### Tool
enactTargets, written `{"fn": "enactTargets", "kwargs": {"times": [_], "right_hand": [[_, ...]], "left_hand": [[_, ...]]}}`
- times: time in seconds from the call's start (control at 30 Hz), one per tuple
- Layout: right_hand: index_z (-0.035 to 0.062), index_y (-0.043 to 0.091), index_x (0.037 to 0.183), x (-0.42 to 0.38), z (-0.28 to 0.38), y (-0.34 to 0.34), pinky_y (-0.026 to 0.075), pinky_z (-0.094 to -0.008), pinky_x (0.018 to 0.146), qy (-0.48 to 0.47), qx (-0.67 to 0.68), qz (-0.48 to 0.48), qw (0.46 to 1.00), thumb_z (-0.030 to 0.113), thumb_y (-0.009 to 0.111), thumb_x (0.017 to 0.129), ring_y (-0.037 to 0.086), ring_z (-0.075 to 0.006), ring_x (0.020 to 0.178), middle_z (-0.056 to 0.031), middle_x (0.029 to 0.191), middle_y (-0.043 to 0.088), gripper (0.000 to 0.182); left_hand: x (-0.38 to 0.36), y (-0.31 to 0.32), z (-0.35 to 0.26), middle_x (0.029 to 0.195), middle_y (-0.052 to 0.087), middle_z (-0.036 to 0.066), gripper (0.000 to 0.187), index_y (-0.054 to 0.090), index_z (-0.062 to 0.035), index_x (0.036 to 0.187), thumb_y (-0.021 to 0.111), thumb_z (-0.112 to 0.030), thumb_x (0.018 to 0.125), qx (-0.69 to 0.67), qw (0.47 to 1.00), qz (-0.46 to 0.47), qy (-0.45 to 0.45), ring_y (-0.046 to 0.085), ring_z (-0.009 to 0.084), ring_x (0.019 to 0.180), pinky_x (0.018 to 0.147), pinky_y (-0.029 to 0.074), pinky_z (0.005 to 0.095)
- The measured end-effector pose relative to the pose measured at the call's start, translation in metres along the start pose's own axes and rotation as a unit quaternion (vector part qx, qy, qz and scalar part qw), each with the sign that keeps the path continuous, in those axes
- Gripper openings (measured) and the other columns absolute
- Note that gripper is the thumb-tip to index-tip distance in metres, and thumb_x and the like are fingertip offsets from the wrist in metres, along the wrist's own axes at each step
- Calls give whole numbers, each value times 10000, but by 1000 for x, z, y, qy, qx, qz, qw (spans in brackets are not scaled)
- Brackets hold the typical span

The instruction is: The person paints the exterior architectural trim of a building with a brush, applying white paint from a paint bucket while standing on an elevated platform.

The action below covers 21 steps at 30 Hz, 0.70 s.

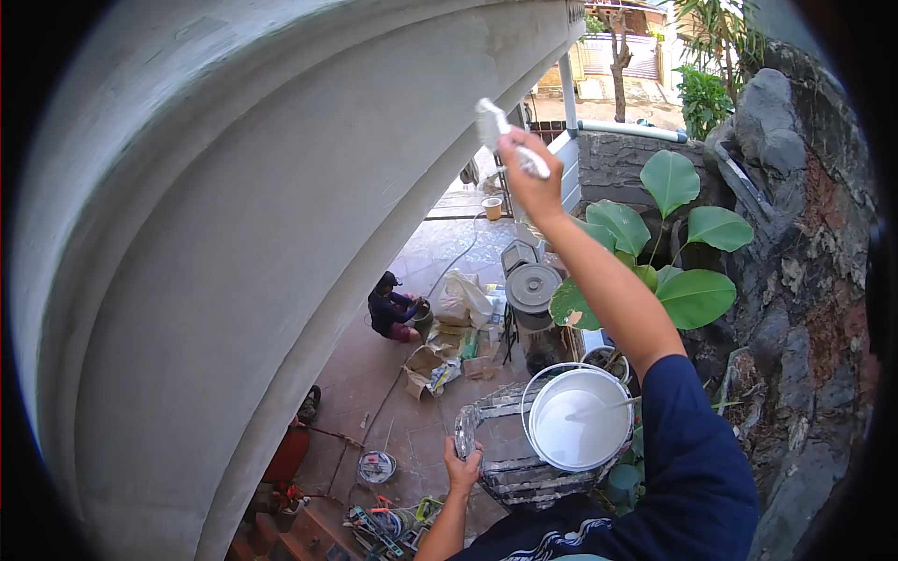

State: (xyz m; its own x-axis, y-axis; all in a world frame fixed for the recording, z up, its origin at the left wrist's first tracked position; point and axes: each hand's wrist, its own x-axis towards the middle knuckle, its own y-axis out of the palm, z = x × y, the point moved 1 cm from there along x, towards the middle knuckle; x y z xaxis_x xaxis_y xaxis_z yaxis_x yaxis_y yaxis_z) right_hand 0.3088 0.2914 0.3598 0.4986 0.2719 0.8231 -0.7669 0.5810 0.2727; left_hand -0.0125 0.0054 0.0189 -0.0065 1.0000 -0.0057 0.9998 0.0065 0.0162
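Observation:
My right hand (533, 176) is raised and closed round the handle of a white-coated paintbrush (489, 117). Its bristles overlap the lower edge of the grey curved wall (281, 206) in this view. Low in the middle, my left hand (462, 469) wraps round the paint-spattered end of a ladder (465, 425). A white bucket (536, 439) of white paint stands on the ladder's top beside my right sleeve, with a stick (603, 409) leaning in the paint.
Far below, a person (388, 309) crouches by a pail, near sacks (463, 299) and an opened carton (432, 369). A lidded grey bin (533, 288), a leafy plant (697, 297) and a rough rock wall (795, 280) stand to the right. Tools (379, 528) lie below.

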Motion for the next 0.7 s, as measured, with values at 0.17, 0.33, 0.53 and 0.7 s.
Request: {"fn": "enactTargets", "kwargs": {"times": [0.17,0.33,0.53,0.7], "right_hand": [[26,720,930,52,-106,9,526,-332,777,67,-58,-52,995,187,750,840,700,-256,835,-144,893,722,187],[11,670,863,13,-18,56,530,-398,709,-181,-78,50,979,122,698,837,657,-329,814,-164,893,664,117],[6,621,884,-98,173,40,543,-411,748,-195,181,298,916,72,683,812,643,-384,866,-259,1027,614,115],[19,667,884,-58,155,21,568,-360,816,-220,201,233,926,59,718,814,686,-356,995,-227,981,687,95]], "left_hand": [[3,0,-1,805,645,41,256,484,-51,962,644,-61,762,1,1000,2,1,607,114,696,648,502,275],[1,0,-6,808,647,45,260,482,-58,966,639,-70,758,0,1000,5,-3,599,108,661,600,496,269],[0,3,-9,802,641,52,263,479,-57,975,621,-77,755,-10,1000,9,-8,588,110,628,555,490,273],[5,-2,2,807,646,63,263,484,-45,968,625,-88,750,-4,1000,15,11,613,127,691,638,504,278]]}}
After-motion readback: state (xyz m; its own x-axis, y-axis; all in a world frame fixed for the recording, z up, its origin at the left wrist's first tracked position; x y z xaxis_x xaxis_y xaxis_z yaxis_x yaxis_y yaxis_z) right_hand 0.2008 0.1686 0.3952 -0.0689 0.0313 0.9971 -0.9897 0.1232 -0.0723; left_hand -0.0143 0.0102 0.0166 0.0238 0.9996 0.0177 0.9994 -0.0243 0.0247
